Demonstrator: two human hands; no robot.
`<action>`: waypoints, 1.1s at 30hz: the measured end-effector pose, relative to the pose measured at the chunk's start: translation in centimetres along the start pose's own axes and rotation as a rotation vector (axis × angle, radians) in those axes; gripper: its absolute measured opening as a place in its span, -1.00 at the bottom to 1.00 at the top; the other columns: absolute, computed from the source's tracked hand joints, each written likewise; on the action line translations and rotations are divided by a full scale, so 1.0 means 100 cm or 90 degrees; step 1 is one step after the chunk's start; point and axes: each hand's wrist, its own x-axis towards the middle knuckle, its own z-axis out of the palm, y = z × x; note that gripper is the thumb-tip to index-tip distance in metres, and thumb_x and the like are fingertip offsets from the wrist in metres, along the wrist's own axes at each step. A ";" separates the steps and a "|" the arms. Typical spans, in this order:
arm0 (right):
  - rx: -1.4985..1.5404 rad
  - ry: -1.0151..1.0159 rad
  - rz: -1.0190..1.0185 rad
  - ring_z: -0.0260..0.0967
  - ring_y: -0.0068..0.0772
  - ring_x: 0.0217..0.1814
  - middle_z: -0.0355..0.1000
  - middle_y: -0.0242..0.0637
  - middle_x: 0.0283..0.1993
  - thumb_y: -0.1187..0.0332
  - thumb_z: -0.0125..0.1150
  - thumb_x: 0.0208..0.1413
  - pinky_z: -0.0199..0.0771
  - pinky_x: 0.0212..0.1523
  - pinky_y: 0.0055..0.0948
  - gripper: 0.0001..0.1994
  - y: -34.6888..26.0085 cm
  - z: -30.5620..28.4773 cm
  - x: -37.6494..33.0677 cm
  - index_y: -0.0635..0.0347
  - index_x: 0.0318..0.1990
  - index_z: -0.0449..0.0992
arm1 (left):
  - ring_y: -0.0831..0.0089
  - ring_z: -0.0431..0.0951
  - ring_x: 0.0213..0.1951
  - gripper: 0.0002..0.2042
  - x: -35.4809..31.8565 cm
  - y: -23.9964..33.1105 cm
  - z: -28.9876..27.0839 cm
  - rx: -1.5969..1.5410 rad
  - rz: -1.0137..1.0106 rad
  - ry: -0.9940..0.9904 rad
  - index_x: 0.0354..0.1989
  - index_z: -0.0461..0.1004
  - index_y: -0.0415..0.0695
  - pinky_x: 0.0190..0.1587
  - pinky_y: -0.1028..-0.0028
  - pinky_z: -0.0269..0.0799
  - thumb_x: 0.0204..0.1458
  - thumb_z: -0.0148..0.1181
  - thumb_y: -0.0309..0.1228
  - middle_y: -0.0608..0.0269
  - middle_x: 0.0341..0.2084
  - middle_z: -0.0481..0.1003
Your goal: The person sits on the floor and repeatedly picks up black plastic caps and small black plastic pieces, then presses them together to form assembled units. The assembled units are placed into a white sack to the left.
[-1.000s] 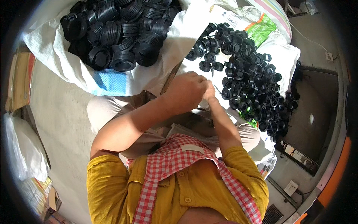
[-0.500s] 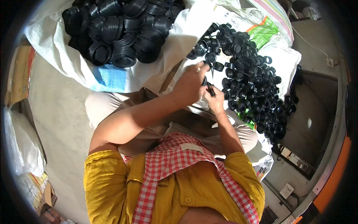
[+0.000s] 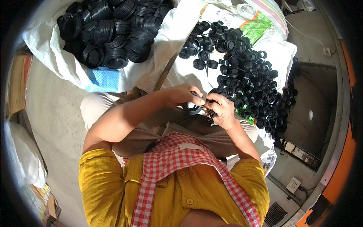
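Note:
My left hand (image 3: 181, 95) is closed on a black plastic ring (image 3: 193, 110), thumb and fingers pinching its edge. Close against it, my right hand (image 3: 222, 110) has its fingertips at the left hand's thumb and is closed around a slim dark piece (image 3: 211, 118); its kind cannot be made out. Just beyond the right hand lies a ribbed black part (image 3: 218, 91), partly covered by the fingers. A heap of small black plastic caps (image 3: 245, 68) spreads over white sacking (image 3: 189, 77) to the right.
An open white woven sack (image 3: 49, 45) at the far left holds large ribbed black rings (image 3: 109, 34). A wooden strip (image 3: 166, 72) lies between sack and sacking. Cardboard (image 3: 20, 83) and a plastic bag (image 3: 26, 151) stand left. A power socket (image 3: 293, 185) is at lower right.
My left hand has drawn back toward me from the cap heap's edge, and a black ring now shows in it. The right hand has turned and stays close beside it. The view has shifted slightly.

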 end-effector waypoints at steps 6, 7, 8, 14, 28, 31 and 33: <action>0.136 -0.134 0.225 0.46 -0.35 -0.41 0.52 -0.22 -0.34 0.45 0.34 -0.14 0.46 -0.39 -0.47 -0.84 0.009 0.005 0.001 0.16 -0.43 0.44 | 0.31 0.55 -0.23 -0.67 -0.011 0.020 0.005 0.366 0.018 0.003 -0.21 0.45 -0.24 -0.23 0.38 0.53 -0.10 0.25 -0.28 0.21 -0.34 0.50; 0.178 -0.191 0.329 0.46 -0.36 -0.41 0.52 -0.22 -0.37 0.44 0.33 -0.10 0.45 -0.37 -0.49 -0.85 0.007 0.005 0.002 0.18 -0.41 0.44 | 0.29 0.55 -0.21 -0.72 -0.005 0.016 0.005 0.646 0.139 0.050 -0.24 0.46 -0.20 -0.22 0.38 0.53 -0.10 0.23 -0.30 0.22 -0.34 0.51; 0.220 -0.249 0.434 0.47 -0.37 -0.41 0.53 -0.22 -0.41 0.43 0.32 -0.06 0.44 -0.36 -0.51 -0.85 0.005 0.005 0.002 0.21 -0.40 0.44 | 0.28 0.55 -0.20 -0.77 -0.002 0.013 0.004 0.923 0.264 0.098 -0.28 0.47 -0.16 -0.20 0.38 0.54 -0.10 0.22 -0.33 0.24 -0.34 0.51; 1.171 -0.322 0.468 0.46 -0.34 -0.55 0.48 -0.19 -0.57 0.30 0.45 -0.32 0.35 -0.22 -0.48 -0.76 0.023 -0.015 -0.014 0.11 -0.54 0.45 | 0.28 0.54 -0.07 -0.82 -0.018 0.042 0.013 0.677 0.809 0.145 -0.23 0.45 -0.16 -0.10 0.35 0.52 -0.03 0.16 -0.46 0.12 -0.20 0.53; 0.743 0.420 0.593 0.42 -0.51 -0.28 0.47 -0.31 -0.35 0.50 0.23 0.06 0.44 -0.18 -0.53 -0.88 0.020 0.052 0.003 0.16 -0.30 0.39 | 0.41 0.28 0.12 -0.39 -0.006 0.008 0.014 -0.099 0.213 0.152 0.21 0.18 -0.31 0.18 0.37 0.16 0.06 0.22 -0.24 0.19 0.05 0.34; 0.455 0.432 0.503 0.38 -0.60 -0.31 0.49 -0.30 -0.34 0.49 0.18 0.11 0.40 -0.23 -0.57 -0.91 0.027 0.066 0.005 0.24 -0.31 0.37 | 0.25 0.38 -0.10 -0.46 0.000 -0.001 0.021 0.398 0.394 0.286 0.16 0.27 -0.18 0.06 0.29 0.23 -0.08 0.21 -0.46 0.16 -0.19 0.39; 0.455 0.470 0.544 0.38 -0.58 -0.31 0.48 -0.31 -0.35 0.49 0.14 0.13 0.41 -0.21 -0.56 -0.92 0.030 0.069 0.007 0.24 -0.31 0.36 | 0.16 0.32 -0.27 -0.52 0.004 0.002 0.019 0.870 0.532 0.294 0.05 0.39 -0.03 -0.07 0.26 0.25 -0.16 0.16 -0.51 0.18 -0.37 0.31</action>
